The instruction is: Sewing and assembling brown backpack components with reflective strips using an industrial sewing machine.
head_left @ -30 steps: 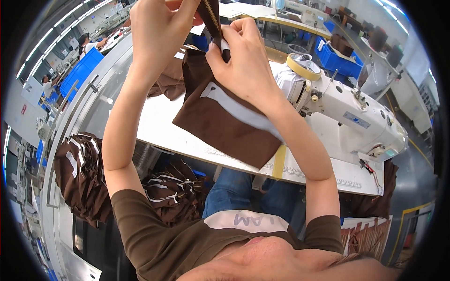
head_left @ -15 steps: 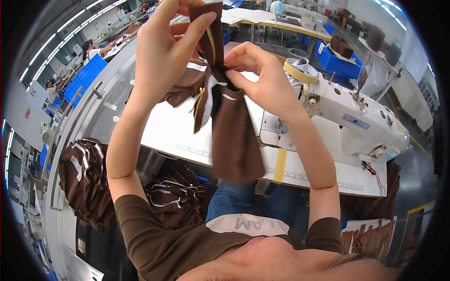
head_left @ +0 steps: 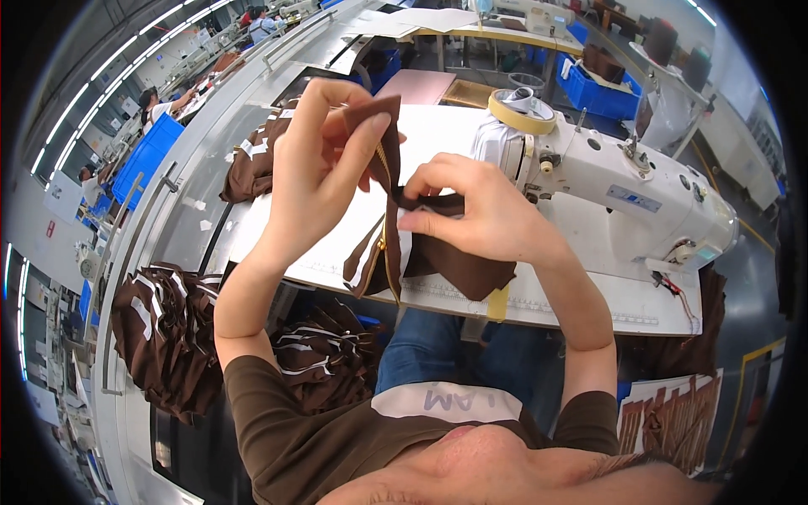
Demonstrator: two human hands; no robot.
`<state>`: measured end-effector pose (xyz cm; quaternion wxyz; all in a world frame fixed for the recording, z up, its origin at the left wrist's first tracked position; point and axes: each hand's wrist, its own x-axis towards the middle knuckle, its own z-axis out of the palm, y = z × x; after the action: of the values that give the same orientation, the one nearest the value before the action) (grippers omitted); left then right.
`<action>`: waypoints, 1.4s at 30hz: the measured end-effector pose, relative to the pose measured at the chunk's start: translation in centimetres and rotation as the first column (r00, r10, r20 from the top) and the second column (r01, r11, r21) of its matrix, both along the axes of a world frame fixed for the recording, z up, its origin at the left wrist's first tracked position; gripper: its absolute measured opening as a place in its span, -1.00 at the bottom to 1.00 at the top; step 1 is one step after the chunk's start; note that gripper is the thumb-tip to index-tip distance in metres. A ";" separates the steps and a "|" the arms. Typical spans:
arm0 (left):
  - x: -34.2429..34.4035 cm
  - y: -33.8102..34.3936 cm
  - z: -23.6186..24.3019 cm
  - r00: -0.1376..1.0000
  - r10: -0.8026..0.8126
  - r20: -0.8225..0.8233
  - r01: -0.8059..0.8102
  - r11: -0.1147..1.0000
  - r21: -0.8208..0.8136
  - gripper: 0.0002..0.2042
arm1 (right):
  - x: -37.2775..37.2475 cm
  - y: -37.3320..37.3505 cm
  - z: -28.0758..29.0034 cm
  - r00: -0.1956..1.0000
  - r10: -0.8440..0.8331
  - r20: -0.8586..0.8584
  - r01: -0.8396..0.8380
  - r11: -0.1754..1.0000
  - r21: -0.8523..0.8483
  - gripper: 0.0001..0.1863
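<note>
We seem to be straightening the zipper [head_left: 383,162], our left hand [head_left: 310,181] pinching its top end and our right hand [head_left: 488,209] pinching the brown cloth [head_left: 461,268] that hangs at twelve o'clock from our lap [head_left: 418,347], and the next move calls for both pinches steady.

Garment sewing workshop, factory floor. Industrial sewing machine [head_left: 623,181] at 2 o'clock, brown fabric pieces [head_left: 164,345] heaped at 8, blue bin [head_left: 591,97] at 1. Rows of strip lights [head_left: 161,18] plus other people [head_left: 158,109], both around 10.
</note>
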<state>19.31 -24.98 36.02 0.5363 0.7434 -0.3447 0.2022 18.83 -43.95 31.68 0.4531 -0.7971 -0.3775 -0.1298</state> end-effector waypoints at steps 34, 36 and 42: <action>-3.9 5.4 -13.4 0.813 -0.239 -0.531 0.002 0.913 -0.408 -0.87 | -2.8 2.5 -5.8 0.997 0.069 -0.038 -0.063 0.987 0.150 -0.85; -3.9 5.4 -13.5 0.818 -0.245 -0.520 0.001 0.905 -0.425 -0.87 | -2.9 2.8 -5.9 0.992 0.121 -0.035 -0.106 0.954 0.282 -0.81; -3.6 5.9 -14.6 0.779 -0.300 -0.551 -0.006 0.874 -0.485 -0.88 | -3.5 3.1 -5.7 0.980 0.100 -0.174 -0.050 0.961 0.272 -0.69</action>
<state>15.74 -19.04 21.43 0.7936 0.5886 -0.1534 -0.0167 15.33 -40.85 25.97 0.5939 -0.7226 -0.3428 -0.0870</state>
